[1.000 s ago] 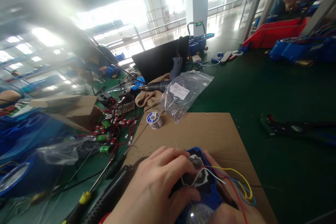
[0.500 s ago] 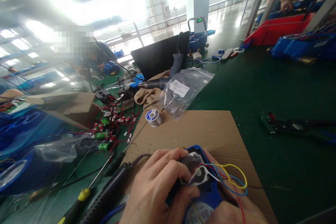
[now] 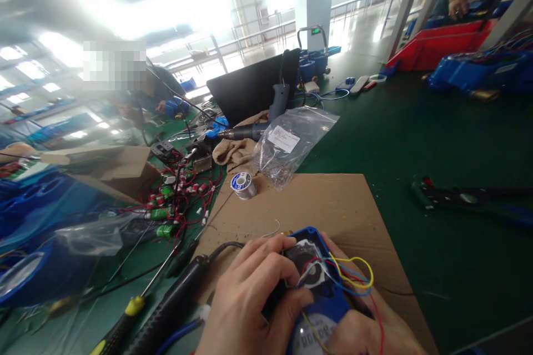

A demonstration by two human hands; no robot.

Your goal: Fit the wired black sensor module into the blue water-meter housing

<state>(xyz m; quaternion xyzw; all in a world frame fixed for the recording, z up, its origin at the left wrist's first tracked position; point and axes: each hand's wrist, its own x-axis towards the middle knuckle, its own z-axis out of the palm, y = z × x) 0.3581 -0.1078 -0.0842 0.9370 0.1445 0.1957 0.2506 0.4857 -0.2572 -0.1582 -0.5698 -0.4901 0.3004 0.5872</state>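
A blue meter-like housing (image 3: 339,306) lies low in the picture above the cardboard, its top part open with a dark inside and a white gasket. Yellow, blue, red and white wires (image 3: 361,259) loop out of it to the right. My left hand (image 3: 254,294) reaches over its left side, thumb and forefinger pinched on the wires near the opening. Along the right and lower side, my right hand (image 3: 370,324) grips the housing, its thumb on the round printed face (image 3: 310,335). What lies directly under the left fingers is partly hidden.
A solder spool (image 3: 244,185) stands on the cardboard sheet (image 3: 325,199). A soldering iron (image 3: 175,299) and yellow-black screwdriver (image 3: 125,321) lie left, near red-wired green parts (image 3: 162,213). Behind are a plastic bag (image 3: 293,141) and heat gun (image 3: 275,108); pliers (image 3: 466,199) lie right.
The wire loop has shifted left and drawn closer to the housing. Both hands keep their hold with small finger shifts. A co-worker's hand at the upper right has moved slightly.
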